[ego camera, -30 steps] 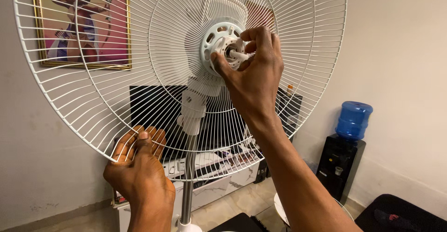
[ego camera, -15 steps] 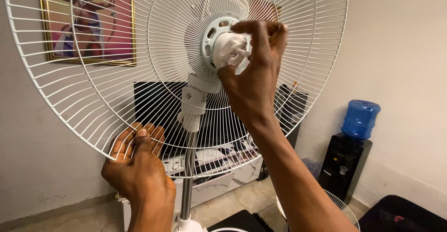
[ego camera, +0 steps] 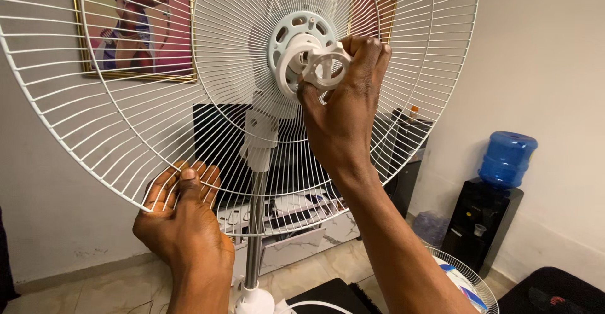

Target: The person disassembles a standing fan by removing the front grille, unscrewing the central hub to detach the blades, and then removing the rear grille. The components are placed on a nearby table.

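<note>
A white wire rear guard (ego camera: 113, 125) of a standing fan fills the view, mounted on the motor head with its round hub (ego camera: 291, 44) at the centre. My right hand (ego camera: 343, 109) grips a white plastic ring nut (ego camera: 326, 65) just in front of the hub. My left hand (ego camera: 183, 216) pinches the lower rim of the guard between thumb and fingers. The fan's white neck and metal pole (ego camera: 255, 226) run down below the hub.
A framed picture (ego camera: 135, 27) hangs on the wall behind the guard. A dark screen over a low cabinet (ego camera: 296, 226) stands behind the pole. A water dispenser with a blue bottle (ego camera: 506, 162) is at the right. Another wire guard (ego camera: 466, 279) lies on the floor.
My right hand has drawn the ring nut slightly away from the hub and turned it. My left hand keeps its hold on the guard's rim.
</note>
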